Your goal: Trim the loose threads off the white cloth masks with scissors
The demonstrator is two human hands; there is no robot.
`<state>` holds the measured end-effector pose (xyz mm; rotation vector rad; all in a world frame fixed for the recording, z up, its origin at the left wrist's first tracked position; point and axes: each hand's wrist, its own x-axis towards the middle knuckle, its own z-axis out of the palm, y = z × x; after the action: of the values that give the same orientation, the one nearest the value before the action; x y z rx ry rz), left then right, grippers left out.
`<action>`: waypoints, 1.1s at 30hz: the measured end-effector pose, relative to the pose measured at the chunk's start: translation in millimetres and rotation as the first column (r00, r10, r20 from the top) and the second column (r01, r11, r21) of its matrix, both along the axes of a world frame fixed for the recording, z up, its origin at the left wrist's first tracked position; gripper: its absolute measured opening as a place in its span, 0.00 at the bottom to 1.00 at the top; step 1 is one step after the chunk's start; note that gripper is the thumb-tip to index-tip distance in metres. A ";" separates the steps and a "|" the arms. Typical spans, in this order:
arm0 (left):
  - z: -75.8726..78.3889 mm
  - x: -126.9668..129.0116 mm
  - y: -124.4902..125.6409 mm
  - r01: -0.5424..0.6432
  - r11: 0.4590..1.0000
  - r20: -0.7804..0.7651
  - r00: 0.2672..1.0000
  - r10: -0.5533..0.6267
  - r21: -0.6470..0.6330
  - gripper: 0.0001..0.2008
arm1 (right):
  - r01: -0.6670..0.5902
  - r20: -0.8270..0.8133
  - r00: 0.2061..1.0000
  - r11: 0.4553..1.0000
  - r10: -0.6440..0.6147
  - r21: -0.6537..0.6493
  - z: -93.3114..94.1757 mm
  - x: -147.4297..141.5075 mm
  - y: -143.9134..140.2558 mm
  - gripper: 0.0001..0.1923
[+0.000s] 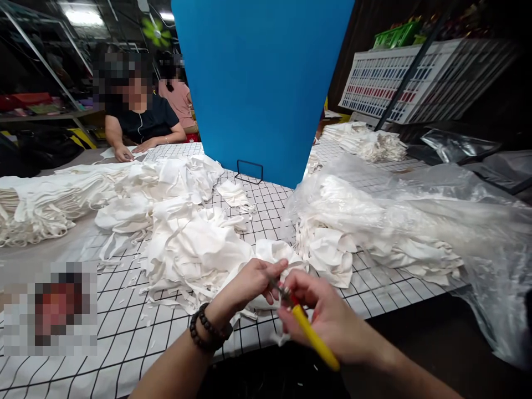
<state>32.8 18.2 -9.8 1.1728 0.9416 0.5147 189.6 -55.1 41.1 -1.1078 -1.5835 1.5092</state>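
**White cloth pinched at the table's near edge**

White cloth (266, 256) is what both hands meet on, low in the view at about 6 o'clock. The left hand (252, 281) closes its fingers on a fold of this piece, thumb on top, so the cloth lies under and just past its fingertips, toward 12 o'clock. A dark bead bracelet (208, 328) circles that wrist.

The right hand (328, 318) is curled around a yellow-handled snipper (310, 330); the handle runs out of the fist toward 5 o'clock and the red-and-metal tip points toward 11 o'clock, touching or just beside the cloth between the two hands. Whether the blades are shut on the cloth cannot be told.

From the hands, a loose pile (183, 233) of the same white pieces spreads toward 10 and 11 o'clock on a white table cover with a black grid (124, 332). At 9 o'clock a neater stack (37, 208) lies along the left edge. At 2 o'clock more pieces sit half inside a clear plastic bag (436, 216), which reaches off to 3 o'clock. A further heap (366, 141) rests at 1 o'clock, well apart.

A tall blue board (261, 83) stands at 12 o'clock on a wire stand (250, 170). Two people sit at the far side at 10 o'clock, one with hands (128, 151) resting on the table.
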 end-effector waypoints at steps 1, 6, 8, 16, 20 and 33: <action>-2.2 -1.5 2.9 0.022 1.000 0.003 1.000 -0.022 -0.002 0.25 | -0.014 0.061 0.998 0.999 0.012 0.042 -2.4 -4.8 -6.1 0.10; 2.2 -18.1 -4.0 -0.059 0.998 0.104 0.993 0.055 0.030 0.16 | 0.273 0.163 0.944 0.957 -0.287 0.100 -25.2 5.9 -10.1 0.10; 10.1 -22.7 -12.0 -0.070 0.997 0.136 0.989 0.064 0.041 0.15 | 0.494 0.075 0.863 0.866 -0.499 0.085 -39.4 16.0 -2.2 0.13; 38.3 -14.4 -34.4 -0.032 0.999 0.266 0.964 0.024 0.026 0.13 | 0.420 -0.314 0.858 0.907 -0.406 -0.025 -73.5 -6.1 20.9 0.19; 36.5 -16.0 -38.0 -0.031 0.999 0.221 0.975 0.024 0.028 0.13 | 0.536 -0.346 0.791 0.844 -0.505 -0.007 -71.7 -11.2 30.8 0.17; 29.7 -18.8 -39.9 -0.265 0.905 0.350 0.926 0.142 0.333 0.11 | 0.382 -0.286 0.879 0.923 -0.381 -0.056 -70.9 2.8 26.1 0.18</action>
<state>14.1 -21.7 19.9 1.2857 0.7045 1.0630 192.4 -29.1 -29.8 -1.0637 -1.0886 1.3284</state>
